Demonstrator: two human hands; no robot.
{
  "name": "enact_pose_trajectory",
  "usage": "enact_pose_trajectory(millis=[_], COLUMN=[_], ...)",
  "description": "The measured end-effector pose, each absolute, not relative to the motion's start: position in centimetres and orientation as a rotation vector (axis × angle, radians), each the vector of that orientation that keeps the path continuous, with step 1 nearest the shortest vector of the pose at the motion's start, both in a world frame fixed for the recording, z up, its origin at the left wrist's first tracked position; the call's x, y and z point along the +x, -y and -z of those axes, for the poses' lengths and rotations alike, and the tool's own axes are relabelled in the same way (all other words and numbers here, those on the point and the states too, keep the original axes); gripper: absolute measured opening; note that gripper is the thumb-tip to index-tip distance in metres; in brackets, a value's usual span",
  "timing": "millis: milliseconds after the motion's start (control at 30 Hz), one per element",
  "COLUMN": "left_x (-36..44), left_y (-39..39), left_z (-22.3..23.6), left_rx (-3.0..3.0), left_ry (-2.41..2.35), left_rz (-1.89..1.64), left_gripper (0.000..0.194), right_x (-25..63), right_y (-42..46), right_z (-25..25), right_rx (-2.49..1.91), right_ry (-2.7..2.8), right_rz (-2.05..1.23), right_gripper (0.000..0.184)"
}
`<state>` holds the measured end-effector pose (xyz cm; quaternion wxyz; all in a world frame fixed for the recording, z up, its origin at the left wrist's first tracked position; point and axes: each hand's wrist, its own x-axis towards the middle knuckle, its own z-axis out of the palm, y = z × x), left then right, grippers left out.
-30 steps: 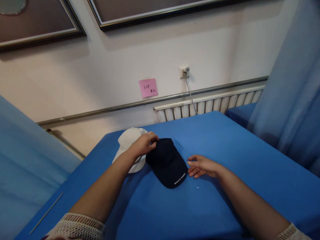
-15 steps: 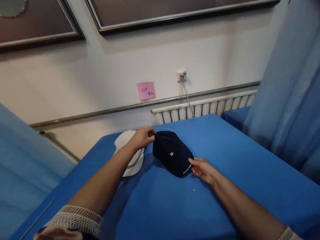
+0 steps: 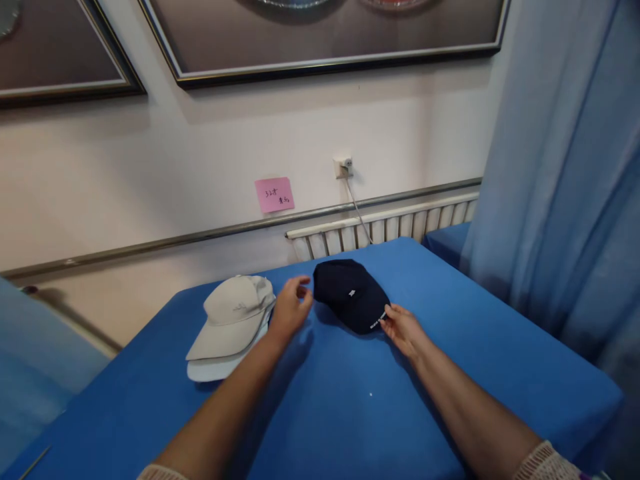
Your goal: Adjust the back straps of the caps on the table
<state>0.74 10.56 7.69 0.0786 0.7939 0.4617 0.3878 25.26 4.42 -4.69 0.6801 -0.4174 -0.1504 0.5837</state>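
A dark navy baseball cap (image 3: 345,290) with a small white logo and white lettering on its brim is held over the blue-covered table. My right hand (image 3: 401,328) pinches the edge of that brim between thumb and fingers. Just off the cap's left side is my left hand (image 3: 294,305), its fingers loosely curved and apart, with nothing seen in them. To the left lies a small stack of caps: a beige cap (image 3: 235,310) on top and a pale one (image 3: 215,368) beneath it, partly hidden.
The blue table (image 3: 320,413) runs back to a radiator (image 3: 390,223) and a metal rail on the wall. A pink note (image 3: 275,195) and a plugged socket (image 3: 343,167) are above. Blue curtains (image 3: 545,187) hang at both sides. A thin stick (image 3: 35,463) lies front left.
My left hand has let go of the navy cap's back and drawn down, uncovering the stacked caps. My right hand still grips the brim. The view has shifted right.
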Motion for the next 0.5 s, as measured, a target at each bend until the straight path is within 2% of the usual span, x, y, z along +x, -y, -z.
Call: enact_pose_trajectory(millis=[133,200,433,500], left_x=[1.9,2.2,2.2,2.2], left_y=[-6.7,-5.3,-5.0,-5.2], left_z=[0.3,2.7,2.7,2.6], left_rx=[2.336,2.422,2.421,2.4], left_ry=[-1.274,-1.191,-1.178,-1.193], left_rz=[-0.914,-0.821,-0.712,-0.693], left_gripper=[0.023,0.021,0.018,0.018], right_x=[29.7,32.1,38.1,39.2], right_y=[-7.3,-9.0,-14.2,-15.1], right_z=[4.1,3.7,3.8,4.2], right_rx=[-0.909,-0.904,-0.959,-0.988], right_ry=[0.327,0.31,0.107,0.048], right_rz=[-1.14,-1.071,-0.944,-0.932], right_gripper=[0.024,0.024,0.01,0.014])
